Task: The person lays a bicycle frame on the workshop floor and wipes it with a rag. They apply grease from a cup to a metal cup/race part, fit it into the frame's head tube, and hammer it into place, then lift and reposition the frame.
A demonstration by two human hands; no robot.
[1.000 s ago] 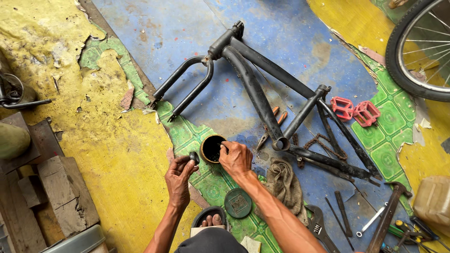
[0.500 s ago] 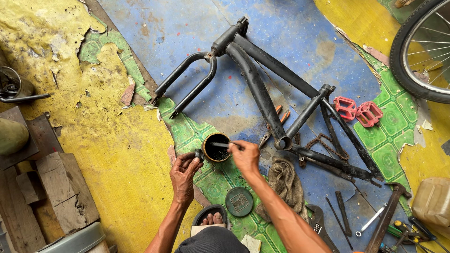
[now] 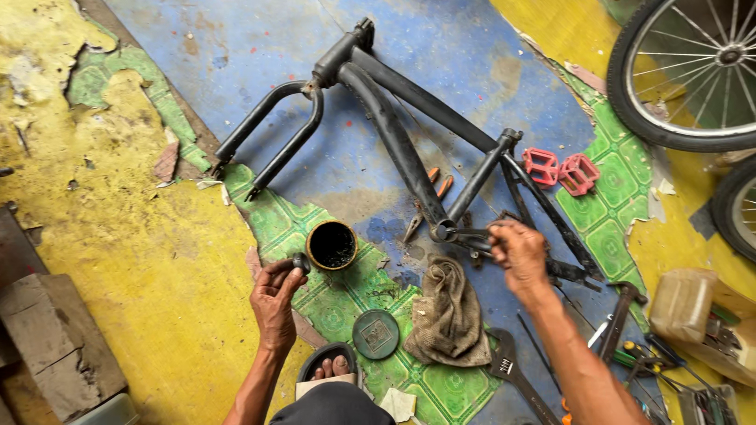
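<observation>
Both forearms are bare with no sleeves, the hands (image 3: 272,303) grease-smudged, and a dark sandal (image 3: 329,364) covers one foot.

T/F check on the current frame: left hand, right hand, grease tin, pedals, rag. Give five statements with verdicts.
1. The left hand holds a small dark part beside the open grease tin. True.
2. The right hand is inside the tin. False: it is at the bottom bracket area of the black bike frame.
3. Two red pedals lie on the floor by the frame. True.
4. The tin's lid is on the tin. False: it lies on the floor beside the rag.
5. The frame has both wheels fitted. False: a wheel lies apart.
</observation>
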